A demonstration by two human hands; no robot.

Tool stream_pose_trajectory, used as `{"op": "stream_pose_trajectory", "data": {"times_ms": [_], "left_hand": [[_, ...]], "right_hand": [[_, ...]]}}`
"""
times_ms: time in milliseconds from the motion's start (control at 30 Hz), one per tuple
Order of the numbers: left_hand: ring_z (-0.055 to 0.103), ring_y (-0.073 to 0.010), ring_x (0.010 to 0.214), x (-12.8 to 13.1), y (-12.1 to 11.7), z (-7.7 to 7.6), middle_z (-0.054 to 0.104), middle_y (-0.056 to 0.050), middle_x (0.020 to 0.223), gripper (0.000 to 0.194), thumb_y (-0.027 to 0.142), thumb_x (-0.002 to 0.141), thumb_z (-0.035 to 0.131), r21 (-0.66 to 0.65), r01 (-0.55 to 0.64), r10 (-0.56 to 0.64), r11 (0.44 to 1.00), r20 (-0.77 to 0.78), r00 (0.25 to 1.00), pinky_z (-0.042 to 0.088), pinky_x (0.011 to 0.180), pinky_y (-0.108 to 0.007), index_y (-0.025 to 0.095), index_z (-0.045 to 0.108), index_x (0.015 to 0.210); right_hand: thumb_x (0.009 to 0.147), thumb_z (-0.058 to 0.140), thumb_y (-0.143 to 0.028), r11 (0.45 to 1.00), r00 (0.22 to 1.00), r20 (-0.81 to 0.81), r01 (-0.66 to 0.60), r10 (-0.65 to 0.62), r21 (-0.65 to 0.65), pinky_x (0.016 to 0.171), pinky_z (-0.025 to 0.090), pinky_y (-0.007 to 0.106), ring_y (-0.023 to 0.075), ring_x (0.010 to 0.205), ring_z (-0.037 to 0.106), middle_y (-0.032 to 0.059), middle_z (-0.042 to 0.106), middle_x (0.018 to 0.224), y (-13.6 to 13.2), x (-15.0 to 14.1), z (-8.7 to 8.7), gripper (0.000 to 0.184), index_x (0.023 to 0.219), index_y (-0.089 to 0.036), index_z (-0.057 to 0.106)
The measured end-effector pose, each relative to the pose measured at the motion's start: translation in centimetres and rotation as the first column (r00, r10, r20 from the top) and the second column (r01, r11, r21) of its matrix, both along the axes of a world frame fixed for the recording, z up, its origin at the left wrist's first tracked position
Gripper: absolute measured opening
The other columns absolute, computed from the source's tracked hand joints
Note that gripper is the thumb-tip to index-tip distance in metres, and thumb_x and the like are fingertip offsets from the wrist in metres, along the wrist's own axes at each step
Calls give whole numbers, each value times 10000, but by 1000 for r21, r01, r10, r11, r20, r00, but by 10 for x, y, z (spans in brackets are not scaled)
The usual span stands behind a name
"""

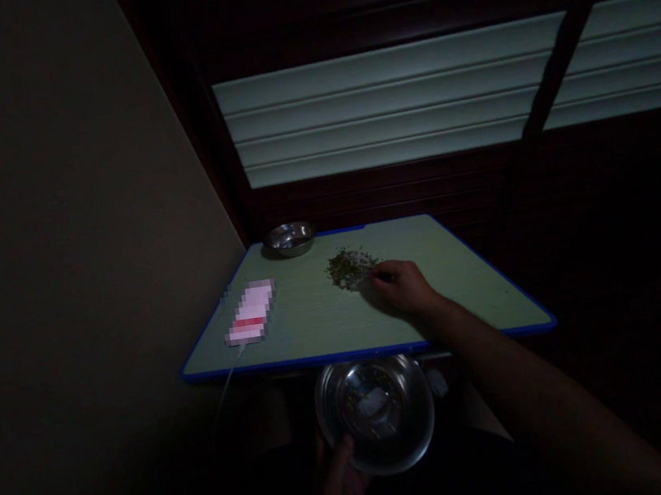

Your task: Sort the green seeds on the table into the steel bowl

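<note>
My left hand point(343, 475) grips the near left rim of a shiny metal bowl point(420, 423), thumb over the edge. The bowl sits low, just under the front edge of the table, with small bits and a pale patch inside. Over the tabletop, my right hand point(402, 285) has its fingers pinched together at the right side of a heap of small dark greenish bits point(344, 268). Whatever lies between those fingertips is too small and dim to make out.
The pale green table point(312, 336) has a blue edge. A smaller metal bowl point(291, 241) stands at its back left corner. A lit phone point(252, 312) with a white cable point(226, 389) lies on the left. Behind stands a dark panel with pale slats point(384, 105); a wall point(65, 195) rises on the left.
</note>
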State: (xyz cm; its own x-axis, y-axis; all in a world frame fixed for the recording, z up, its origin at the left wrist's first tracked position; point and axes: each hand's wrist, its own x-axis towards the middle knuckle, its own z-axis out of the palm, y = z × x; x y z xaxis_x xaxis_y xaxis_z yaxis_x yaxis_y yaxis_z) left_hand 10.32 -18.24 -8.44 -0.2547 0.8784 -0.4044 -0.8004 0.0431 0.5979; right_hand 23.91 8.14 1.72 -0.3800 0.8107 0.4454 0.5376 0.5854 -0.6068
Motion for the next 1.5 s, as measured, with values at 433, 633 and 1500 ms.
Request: {"op": "stream_pose_trajectory", "data": {"times_ms": [433,633,1500], "left_hand": [[509,-283,1327,1,0,2,636,-23,1378,689,305,825,687,11,-3,3,1000,3,1000,398,1097,-474,428,412,1444],[533,-297,1302,0,0,1,621,-38,1397,696,332,823,689,14,1,-1,1000,-10,1000,401,1092,-490,419,407,1453],[527,-292,1307,0,0,-3,625,-28,1389,719,278,818,698,-4,-23,23,1000,50,998,389,1109,-488,408,392,1456]], "right_hand": [[784,588,-272,998,998,-55,16,-20,-66,675,451,276,173,696,626,45,725,750,-4,-1,5,179,794,-168,733],[771,598,-253,998,999,-38,33,-35,-62,679,455,273,175,708,633,43,737,764,-3,0,2,166,808,-173,739],[814,628,-214,998,1000,10,13,-13,64,785,490,303,206,845,680,60,762,904,4,-2,-3,156,890,-204,764]]}}
